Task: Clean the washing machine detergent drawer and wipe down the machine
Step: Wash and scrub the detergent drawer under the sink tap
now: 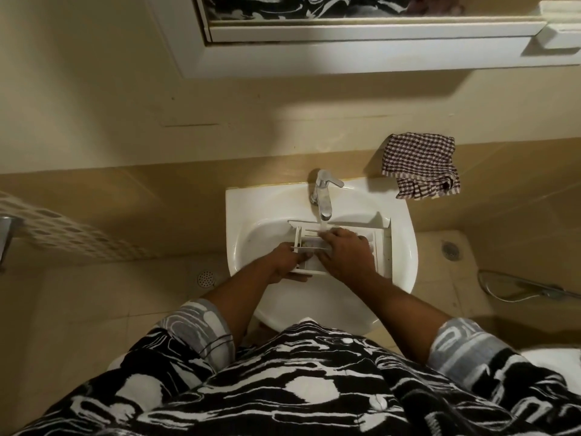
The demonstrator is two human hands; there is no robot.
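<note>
Down over the white sink (405, 247), both forearms reach forward from rolled grey cuffs of a black-and-white patterned shirt (283, 382). The left hand (287, 262) comes in from the lower left and is clenched on the near-left corner of the white detergent drawer (355, 228), fingers curled around its edge. The right hand (344, 251) lies palm-down across the middle of the drawer, fingers pointing left toward the compartments under the spout; whether it grips a wall of the drawer or only presses on it cannot be told.

The drawer sits inside the basin, its long side running left to right, its right end close to the basin's right wall. The chrome faucet (323, 199) stands at the back rim with its spout directly above the drawer's far edge; a pale blur under the spout may be running water, though that is hard to make out. Both hands cover most of the drawer's near half, so the compartment contents are hidden.

A checked cloth (419, 165) lies on the tiled ledge behind the sink's right corner, apart from the faucet. The basin's left half is open. At the top, a white-framed mirror cabinet (345, 55) is cut off by the frame edge. A floor drain (206, 278) sits left of the sink, and a hose (515, 283) lies on the floor to the right.
</note>
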